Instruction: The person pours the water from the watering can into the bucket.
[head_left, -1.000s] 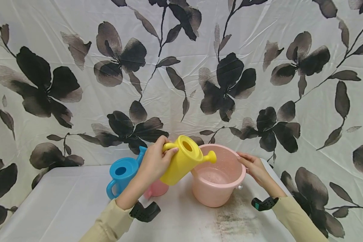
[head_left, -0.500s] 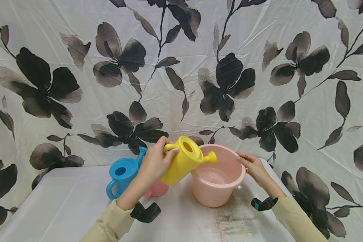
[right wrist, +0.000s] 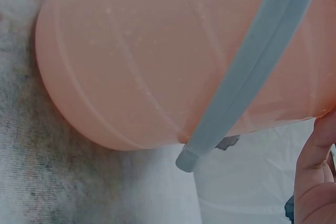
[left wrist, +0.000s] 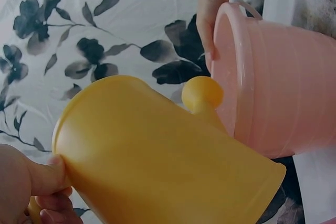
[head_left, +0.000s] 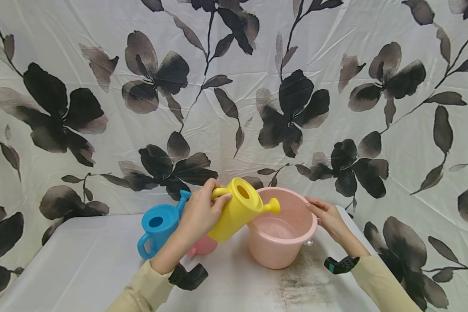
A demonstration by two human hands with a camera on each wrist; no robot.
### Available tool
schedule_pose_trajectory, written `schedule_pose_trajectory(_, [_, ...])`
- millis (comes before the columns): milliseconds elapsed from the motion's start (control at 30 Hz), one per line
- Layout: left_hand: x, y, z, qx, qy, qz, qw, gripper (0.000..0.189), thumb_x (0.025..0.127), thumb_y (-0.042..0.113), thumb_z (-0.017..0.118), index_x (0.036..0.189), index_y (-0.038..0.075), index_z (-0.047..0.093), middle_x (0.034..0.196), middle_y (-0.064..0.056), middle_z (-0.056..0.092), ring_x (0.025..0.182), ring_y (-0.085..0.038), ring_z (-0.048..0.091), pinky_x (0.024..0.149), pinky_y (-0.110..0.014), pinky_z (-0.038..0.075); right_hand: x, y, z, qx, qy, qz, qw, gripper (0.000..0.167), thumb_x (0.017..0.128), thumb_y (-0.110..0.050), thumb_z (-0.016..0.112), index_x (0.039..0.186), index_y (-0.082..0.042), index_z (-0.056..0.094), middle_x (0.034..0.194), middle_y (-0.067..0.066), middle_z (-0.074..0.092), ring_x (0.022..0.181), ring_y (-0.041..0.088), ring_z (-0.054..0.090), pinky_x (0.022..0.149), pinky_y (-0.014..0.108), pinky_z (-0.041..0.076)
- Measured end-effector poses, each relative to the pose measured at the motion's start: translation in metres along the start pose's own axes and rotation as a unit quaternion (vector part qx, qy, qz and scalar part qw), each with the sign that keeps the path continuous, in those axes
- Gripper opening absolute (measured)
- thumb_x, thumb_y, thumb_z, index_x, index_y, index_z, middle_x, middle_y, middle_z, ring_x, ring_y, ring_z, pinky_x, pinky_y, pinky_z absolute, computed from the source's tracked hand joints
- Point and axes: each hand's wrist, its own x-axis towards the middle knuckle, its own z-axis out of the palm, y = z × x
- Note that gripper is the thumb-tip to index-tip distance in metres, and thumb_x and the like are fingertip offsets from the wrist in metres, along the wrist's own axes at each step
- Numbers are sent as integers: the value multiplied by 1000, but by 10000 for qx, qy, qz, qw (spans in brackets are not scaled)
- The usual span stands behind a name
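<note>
My left hand point(head_left: 203, 208) grips the handle of a yellow watering can point(head_left: 234, 216), tilted to the right. Its round spout head point(head_left: 273, 206) hangs over the near left part of a pink bucket point(head_left: 274, 251). In the left wrist view the spout head point(left wrist: 202, 94) overlaps the bucket's mouth; no flowing water can be made out. On the bucket's right rim, my right hand point(head_left: 329, 219) holds the edge with thumb and fingers. The right wrist view has the bucket's side point(right wrist: 131, 61), its pale carrying handle point(right wrist: 247, 72) and part of the hand point(right wrist: 317, 177).
Left of the bucket stands a blue watering can point(head_left: 157, 229), partly behind my left forearm. A pink object point(head_left: 204, 245) sits behind the yellow can, mostly hidden. The white table point(head_left: 82, 260) bears a dark stain point(head_left: 304, 286) near the bucket. Behind hangs a flower-patterned cloth point(head_left: 234, 108).
</note>
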Motion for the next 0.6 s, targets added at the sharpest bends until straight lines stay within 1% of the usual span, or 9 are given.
schedule_pose_trajectory(300, [-1,0,2,-24,33,123,9999,19,92,23,66,99,9,55,76,-7,56,65,-18,52,59,-26,45,-1,2,0,8,-26,-25,10000,59,100,-30,52,143,6,36,145,26,40,95,-9,57,83,18,52])
schedule_pose_trajectory(600, [0,2,1,-44,-44,77,10000,19,91,23,66,100,9,55,79,-8,57,67,-18,53,61,-27,47,-1,2,0,-63,53,-74,9999,57,99,-29,52,142,7,38,142,24,46,94,-9,58,81,17,52])
